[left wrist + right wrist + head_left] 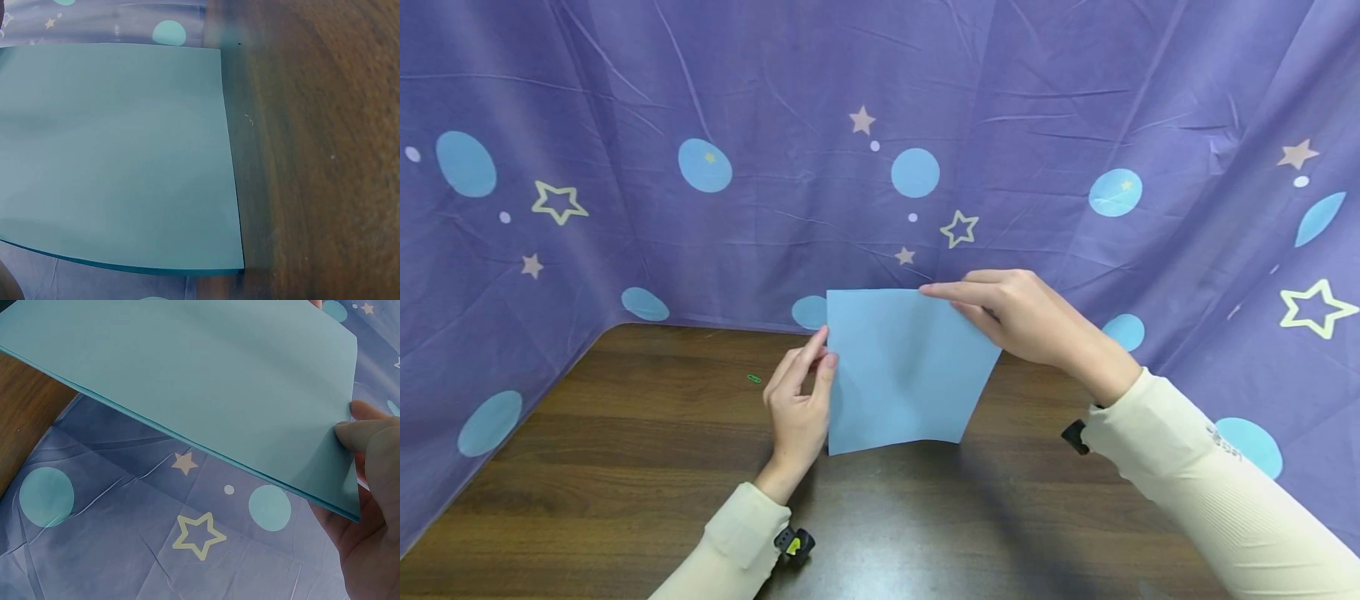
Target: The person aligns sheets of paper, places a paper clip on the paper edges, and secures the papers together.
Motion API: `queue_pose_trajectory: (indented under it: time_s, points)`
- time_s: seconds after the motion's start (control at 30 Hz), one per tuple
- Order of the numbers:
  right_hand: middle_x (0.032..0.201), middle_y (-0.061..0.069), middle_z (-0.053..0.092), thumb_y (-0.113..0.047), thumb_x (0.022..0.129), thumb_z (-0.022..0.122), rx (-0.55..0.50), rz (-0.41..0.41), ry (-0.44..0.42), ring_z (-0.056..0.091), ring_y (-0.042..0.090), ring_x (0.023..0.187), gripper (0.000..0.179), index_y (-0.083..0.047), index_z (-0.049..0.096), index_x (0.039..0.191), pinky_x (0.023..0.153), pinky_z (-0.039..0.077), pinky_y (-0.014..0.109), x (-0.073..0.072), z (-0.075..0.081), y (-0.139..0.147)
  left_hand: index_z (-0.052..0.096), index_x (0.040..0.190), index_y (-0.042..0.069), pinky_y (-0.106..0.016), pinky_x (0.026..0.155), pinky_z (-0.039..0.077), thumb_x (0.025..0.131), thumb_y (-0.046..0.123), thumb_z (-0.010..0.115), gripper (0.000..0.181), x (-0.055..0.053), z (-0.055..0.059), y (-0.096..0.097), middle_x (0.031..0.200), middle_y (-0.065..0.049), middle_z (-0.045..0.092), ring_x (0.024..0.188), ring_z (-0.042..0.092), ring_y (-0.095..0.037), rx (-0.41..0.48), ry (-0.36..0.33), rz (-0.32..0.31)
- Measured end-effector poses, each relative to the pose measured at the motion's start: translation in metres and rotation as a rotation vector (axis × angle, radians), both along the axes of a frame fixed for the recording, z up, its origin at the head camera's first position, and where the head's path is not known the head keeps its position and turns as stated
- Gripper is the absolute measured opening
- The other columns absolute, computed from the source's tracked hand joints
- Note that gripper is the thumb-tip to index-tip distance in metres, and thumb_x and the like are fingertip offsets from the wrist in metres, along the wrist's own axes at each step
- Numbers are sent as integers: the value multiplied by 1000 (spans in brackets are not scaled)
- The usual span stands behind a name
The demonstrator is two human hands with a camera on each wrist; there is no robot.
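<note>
Before you hangs the patterned purple cloth (775, 92), which meets the far edge of the brown, wood-grained worktop (625, 425). Toward the middle of this far edge, the pale blue, four-cornered paper (902, 375) is held up on its side, its broad face turned to you. At its edge the right wrist view shows more than one layer. None of its sides looks clearly longer; whether the lower one touches the worktop, I cannot tell. The paper is between your hands and both touch it, so neither is nearer. Your right hand (1018, 321) is the higher one: it pinches the paper at the upper edge, near the upper right corner, thumb on the face toward you. Your left hand (797, 400) is lower, with thumb and fingertip at the paper's left edge; whether it really pinches, I cannot tell. The small green paper clip (754, 378) lies left of this hand, nearer to the worktop's far edge.
</note>
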State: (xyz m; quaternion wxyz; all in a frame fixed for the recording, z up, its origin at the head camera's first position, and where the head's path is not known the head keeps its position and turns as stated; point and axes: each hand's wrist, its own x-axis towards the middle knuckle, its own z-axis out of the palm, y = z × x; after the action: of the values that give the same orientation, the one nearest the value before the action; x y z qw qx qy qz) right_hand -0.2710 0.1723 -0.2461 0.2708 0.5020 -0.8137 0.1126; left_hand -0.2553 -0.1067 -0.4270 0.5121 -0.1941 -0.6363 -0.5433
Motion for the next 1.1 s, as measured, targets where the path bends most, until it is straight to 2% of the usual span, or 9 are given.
queue_pose_trajectory:
  time_s: [1.1]
  points:
    - [89, -4, 70, 3, 100, 67, -13, -19, -21, 46, 7, 68, 48, -22, 72, 140, 64, 45, 29, 3, -3, 11, 74, 134, 6, -19, 87, 54, 93, -11, 74, 45, -1, -1, 0, 100, -12, 74, 91, 67, -17, 4, 11, -12]
